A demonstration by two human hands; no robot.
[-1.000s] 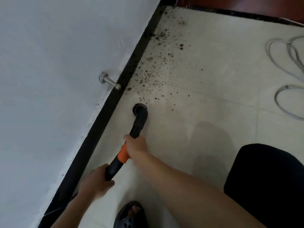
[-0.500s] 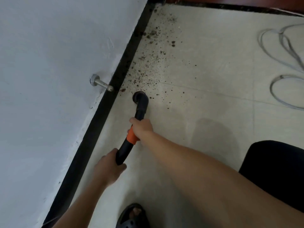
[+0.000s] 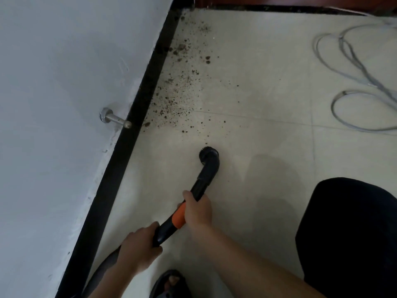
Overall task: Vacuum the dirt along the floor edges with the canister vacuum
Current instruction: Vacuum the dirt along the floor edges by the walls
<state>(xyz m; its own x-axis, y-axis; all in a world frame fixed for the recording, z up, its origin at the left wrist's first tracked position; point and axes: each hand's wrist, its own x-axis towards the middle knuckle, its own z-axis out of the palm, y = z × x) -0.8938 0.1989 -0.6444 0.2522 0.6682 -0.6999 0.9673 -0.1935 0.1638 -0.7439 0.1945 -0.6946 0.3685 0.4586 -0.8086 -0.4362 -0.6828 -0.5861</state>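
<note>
Both hands grip the vacuum wand [image 3: 171, 224], nozzle [image 3: 208, 154] ahead.

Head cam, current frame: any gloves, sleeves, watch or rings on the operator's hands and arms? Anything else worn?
No gloves on the left hand or right hand. The left forearm and right forearm are bare to the frame edge, with no sleeve or cuff in view. No watch, band or ring shows. Also worn: a dark open-toed sandal and a black garment, lower right.

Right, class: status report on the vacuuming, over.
Left hand grips vacuum wand low, right hand at orange collar. Brush nozzle just short of dirt along baseboard. Door stopper juts from wall nearby.
</note>
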